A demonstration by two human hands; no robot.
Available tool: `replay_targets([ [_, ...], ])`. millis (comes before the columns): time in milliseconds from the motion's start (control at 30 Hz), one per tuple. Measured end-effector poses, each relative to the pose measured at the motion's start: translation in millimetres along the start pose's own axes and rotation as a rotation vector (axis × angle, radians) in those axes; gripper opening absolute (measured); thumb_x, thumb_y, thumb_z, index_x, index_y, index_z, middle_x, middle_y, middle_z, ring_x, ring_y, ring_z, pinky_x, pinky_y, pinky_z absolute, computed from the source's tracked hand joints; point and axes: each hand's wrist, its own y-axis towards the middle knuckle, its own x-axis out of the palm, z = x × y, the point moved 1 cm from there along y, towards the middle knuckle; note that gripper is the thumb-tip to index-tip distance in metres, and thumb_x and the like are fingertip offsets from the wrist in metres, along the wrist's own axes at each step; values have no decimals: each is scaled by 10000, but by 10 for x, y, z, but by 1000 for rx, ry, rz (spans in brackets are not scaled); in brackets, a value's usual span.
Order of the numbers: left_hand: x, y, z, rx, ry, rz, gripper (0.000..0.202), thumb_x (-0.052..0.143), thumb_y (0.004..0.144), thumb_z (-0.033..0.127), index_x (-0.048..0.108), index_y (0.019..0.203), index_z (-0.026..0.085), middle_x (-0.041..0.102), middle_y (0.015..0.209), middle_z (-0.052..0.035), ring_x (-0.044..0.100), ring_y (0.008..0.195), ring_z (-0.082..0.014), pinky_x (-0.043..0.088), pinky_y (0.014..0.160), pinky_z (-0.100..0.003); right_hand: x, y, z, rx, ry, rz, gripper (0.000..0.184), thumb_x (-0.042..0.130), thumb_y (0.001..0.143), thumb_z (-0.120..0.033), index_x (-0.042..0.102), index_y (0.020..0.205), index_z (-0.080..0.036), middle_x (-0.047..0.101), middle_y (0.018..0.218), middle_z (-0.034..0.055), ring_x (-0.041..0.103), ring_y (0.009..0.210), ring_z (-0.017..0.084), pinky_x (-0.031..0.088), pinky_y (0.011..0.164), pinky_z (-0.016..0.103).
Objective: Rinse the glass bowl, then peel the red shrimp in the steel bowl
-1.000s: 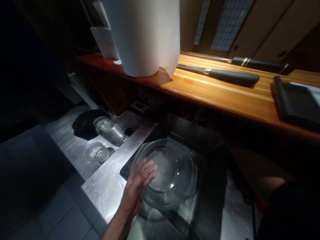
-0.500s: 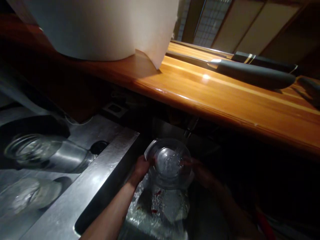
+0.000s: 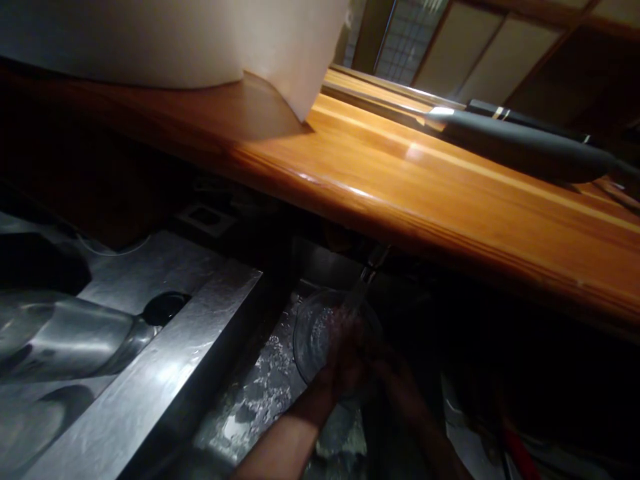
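Wooden counter (image 3: 380, 160) overhangs the stainless sink (image 3: 170, 353); the glass bowl (image 3: 313, 340) has sunk lower into the basin, tilted beneath the tap (image 3: 373, 272); left hand (image 3: 345, 360) grips it, fingers closed on the glass; right hand (image 3: 400, 387) sits beside it in shadow, its fingers too dim to tell

A polished orange-brown wooden counter (image 3: 370, 167) bears a tall white paper cylinder (image 3: 165, 40). Two dark-handled kitchen knives (image 3: 520, 150) lie lengthwise along it.
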Motion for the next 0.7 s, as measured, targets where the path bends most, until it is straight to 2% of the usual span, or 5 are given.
replay_targets([
  [200,-181,-280,172,297,278,-267,546,515,862,215,464,1402,284,338,1518,-57,173,1447,-336,-128,1170,-549,26,77,194,-38,143,32,537,702,755,-460,641,1212,-187,614,1301,120,524,1248,314,386,1071,485],
  [367,-366,-630,492,241,307,-390,515,437,901,202,448,1415,239,346,1501,-68,266,1417,-330,72,1200,-530,141,144,184,-30,175,74,475,733,700,-433,687,1105,-187,667,1216,110,593,1156,310,420,1036,463],
  [467,-602,-789,506,238,346,-481,501,504,879,220,497,1380,211,419,1452,-101,362,1373,-337,218,1178,-495,129,146,110,-43,173,46,485,730,716,-426,672,1139,-195,679,1192,105,603,1140,300,463,989,444],
  [600,-1048,-808,273,143,338,-303,425,673,764,235,672,1189,226,574,1313,-111,447,1314,-350,160,1198,-465,105,-9,42,-47,93,82,580,773,661,-458,659,1172,-209,673,1204,107,605,1136,309,487,965,447],
  [700,-1046,-643,117,144,271,-59,491,688,711,220,660,1200,182,488,1406,-117,301,1402,-348,36,1210,-449,224,-203,80,-14,7,84,608,754,662,-503,655,1179,-199,635,1269,116,581,1170,331,513,928,444],
])
